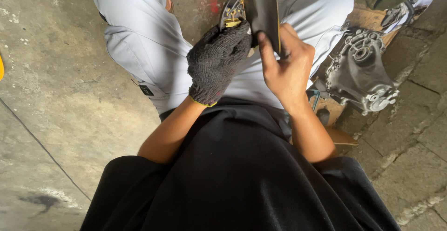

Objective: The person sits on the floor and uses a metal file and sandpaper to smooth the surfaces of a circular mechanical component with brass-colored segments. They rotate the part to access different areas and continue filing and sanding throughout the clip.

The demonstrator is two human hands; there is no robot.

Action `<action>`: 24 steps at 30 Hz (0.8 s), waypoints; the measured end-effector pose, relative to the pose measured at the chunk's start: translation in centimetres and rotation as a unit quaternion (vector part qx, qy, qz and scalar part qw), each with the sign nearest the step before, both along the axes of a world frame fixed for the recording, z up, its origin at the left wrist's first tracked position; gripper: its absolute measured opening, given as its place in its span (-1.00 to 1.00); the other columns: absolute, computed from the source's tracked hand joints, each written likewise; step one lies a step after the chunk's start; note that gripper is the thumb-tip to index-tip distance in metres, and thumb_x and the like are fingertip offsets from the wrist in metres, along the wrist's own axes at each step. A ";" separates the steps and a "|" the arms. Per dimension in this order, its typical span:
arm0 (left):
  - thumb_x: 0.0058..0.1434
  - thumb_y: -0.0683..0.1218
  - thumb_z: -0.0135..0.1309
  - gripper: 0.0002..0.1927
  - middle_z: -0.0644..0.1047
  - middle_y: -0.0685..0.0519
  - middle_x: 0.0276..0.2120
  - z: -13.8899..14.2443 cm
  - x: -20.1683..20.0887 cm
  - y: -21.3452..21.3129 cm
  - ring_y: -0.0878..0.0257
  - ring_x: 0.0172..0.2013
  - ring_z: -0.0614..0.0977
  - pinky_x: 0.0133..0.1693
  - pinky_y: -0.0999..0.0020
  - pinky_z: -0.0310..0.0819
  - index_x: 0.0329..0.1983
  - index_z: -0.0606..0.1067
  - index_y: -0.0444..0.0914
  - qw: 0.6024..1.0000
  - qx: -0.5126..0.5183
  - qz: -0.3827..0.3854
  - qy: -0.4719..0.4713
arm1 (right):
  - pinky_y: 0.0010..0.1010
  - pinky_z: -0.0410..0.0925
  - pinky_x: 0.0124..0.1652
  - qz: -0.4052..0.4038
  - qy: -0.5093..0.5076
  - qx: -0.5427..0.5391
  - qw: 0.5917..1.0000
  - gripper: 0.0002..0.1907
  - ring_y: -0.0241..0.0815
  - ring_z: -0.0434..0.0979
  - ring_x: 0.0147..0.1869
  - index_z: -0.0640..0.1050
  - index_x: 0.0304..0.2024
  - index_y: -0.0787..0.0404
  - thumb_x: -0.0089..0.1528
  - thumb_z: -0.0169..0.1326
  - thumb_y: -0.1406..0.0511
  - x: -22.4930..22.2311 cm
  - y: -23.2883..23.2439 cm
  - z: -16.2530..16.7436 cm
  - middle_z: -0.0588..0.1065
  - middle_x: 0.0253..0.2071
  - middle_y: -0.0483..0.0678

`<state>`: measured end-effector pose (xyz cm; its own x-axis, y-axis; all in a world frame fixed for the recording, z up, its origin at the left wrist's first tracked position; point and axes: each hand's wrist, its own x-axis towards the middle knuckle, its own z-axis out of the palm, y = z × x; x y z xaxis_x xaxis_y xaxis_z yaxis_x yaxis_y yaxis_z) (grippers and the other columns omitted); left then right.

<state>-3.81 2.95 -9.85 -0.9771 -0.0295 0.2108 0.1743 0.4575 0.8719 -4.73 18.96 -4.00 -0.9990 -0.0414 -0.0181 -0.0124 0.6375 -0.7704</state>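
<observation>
Overhead, two hands work above the person's lap. One, the left hand (218, 61), wears a dark knitted glove and is curled against a small round metal part (233, 11) with brass-coloured bits; whether its grip closes on that part I cannot tell. The other, the bare right hand (286, 68), has its grip pinched on one dark flat strip (263, 8), thumb on the near face and fingers behind, holding it upright just beside the round part. One grey cast metal housing (358, 73) lies on the concrete floor (60, 87) to the right, well apart from both hands.
</observation>
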 end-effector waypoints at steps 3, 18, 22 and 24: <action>0.29 -0.11 0.30 -0.70 0.65 0.04 -0.10 0.2 -0.1 0.2 0.11 -0.13 0.69 -0.08 0.29 0.61 0.09 0.61 -0.14 0.999 -0.010 -0.003 -0.033 | -0.41 0.16 -0.38 0.006 0.008 -0.009 1.000 -0.91 -0.29 0.29 -0.44 0.61 -0.15 0.37 0.41 0.16 0.41 0.2 0.0 0.2 0.38 -0.43 -0.01; 0.34 -0.15 0.29 -0.70 0.66 0.03 -0.06 0.3 -0.2 0.0 0.12 -0.09 0.71 0.01 0.29 0.63 0.13 0.58 -0.18 0.999 0.040 -0.016 -0.009 | -0.41 0.30 -0.25 0.018 0.020 -0.023 0.999 -0.93 -0.22 0.45 -0.31 0.60 -0.10 0.40 0.39 0.17 0.45 0.4 -0.2 0.6 0.49 -0.31 0.02; 0.30 -0.14 0.31 -0.69 0.66 0.03 -0.09 0.3 0.0 0.0 0.13 -0.12 0.71 -0.02 0.29 0.63 0.10 0.59 -0.19 0.999 0.047 -0.012 -0.021 | -0.40 0.26 -0.30 0.005 0.025 0.009 1.000 -0.92 -0.20 0.41 -0.36 0.62 -0.10 0.41 0.37 0.18 0.47 0.5 -0.4 0.6 0.49 -0.33 0.04; 0.31 -0.14 0.30 -0.69 0.66 0.03 -0.07 0.3 0.1 0.0 0.14 -0.11 0.71 -0.02 0.30 0.63 0.11 0.58 -0.19 0.998 0.057 -0.010 -0.019 | -0.40 0.25 -0.32 0.010 0.018 -0.002 1.000 -0.93 -0.20 0.42 -0.37 0.63 -0.13 0.40 0.36 0.17 0.47 0.4 -0.4 0.6 0.50 -0.36 0.03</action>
<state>-3.71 2.98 -9.56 -0.9848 -0.0319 0.1705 0.1485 0.3522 0.9241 -4.35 18.52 -3.38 -0.9979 -0.0623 0.0175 -0.0531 0.6342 -0.7714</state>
